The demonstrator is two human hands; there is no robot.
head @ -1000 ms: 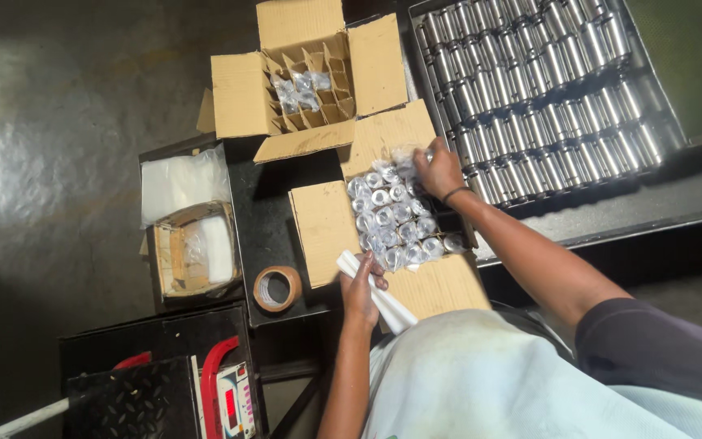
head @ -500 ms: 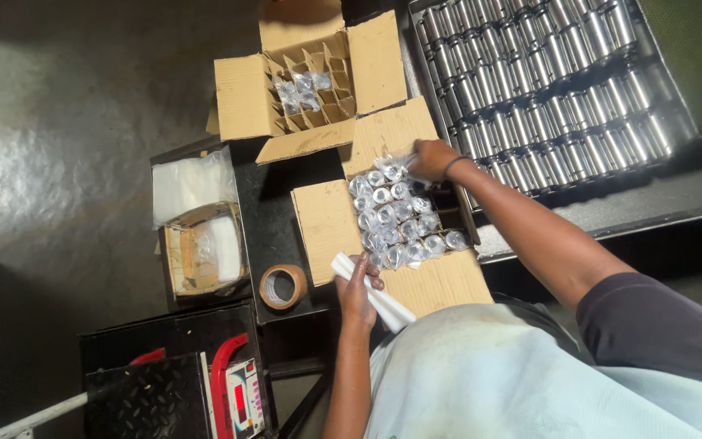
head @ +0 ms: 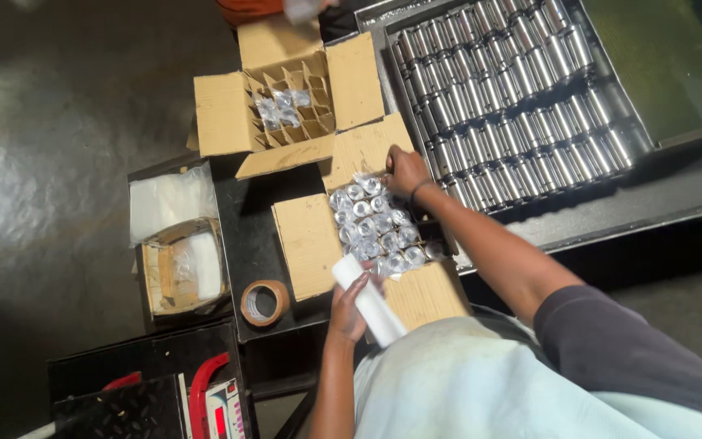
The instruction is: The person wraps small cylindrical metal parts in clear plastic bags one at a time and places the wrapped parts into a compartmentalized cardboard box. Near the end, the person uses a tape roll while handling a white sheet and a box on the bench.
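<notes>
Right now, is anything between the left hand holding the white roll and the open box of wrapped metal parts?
Nothing visible. The left hand grips the white roll right at the near edge of the open box, beside the wrapped parts. The right hand rests at the far corner, clear of that side.

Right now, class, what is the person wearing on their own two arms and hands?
Both hands, the left hand and the right hand, are bare, with no gloves. A thin dark band circles the right wrist. The right upper arm carries a short dark sleeve; both forearms are uncovered.
</notes>
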